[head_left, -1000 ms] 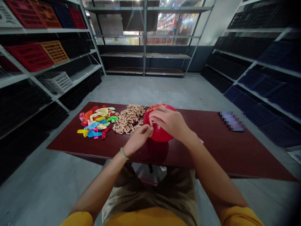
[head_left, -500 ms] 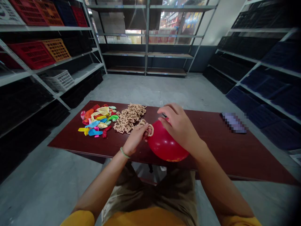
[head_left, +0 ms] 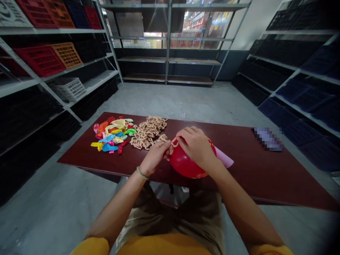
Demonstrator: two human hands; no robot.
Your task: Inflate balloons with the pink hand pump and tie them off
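My left hand [head_left: 156,154] is closed on beige loop-shaped links [head_left: 171,149], held left of the inflated red balloon [head_left: 186,164]. With thumb and fingertips, my right hand [head_left: 195,145] pinches a beige link at the same spot. That hand passes over the balloon, which rests near the table's front edge and shows yellow print. Just beyond my left hand lies a heap of beige links [head_left: 148,131], some apparently joined. Left of them spreads a pile of flat, uninflated balloons [head_left: 114,132] in several colours. Behind the red balloon a lilac object [head_left: 224,158] sticks out, partly hidden.
The dark red table [head_left: 255,177] carries a blurred flat object [head_left: 267,139] at its right. Shelves with red, orange and white crates [head_left: 70,88] stand left, and dark blue bins [head_left: 305,92] right. A metal rack [head_left: 168,60] is at the back.
My right hand has come down and left, from above the balloon to the beige link. The balloon has turned, showing more yellow print, and the lilac object has come into view.
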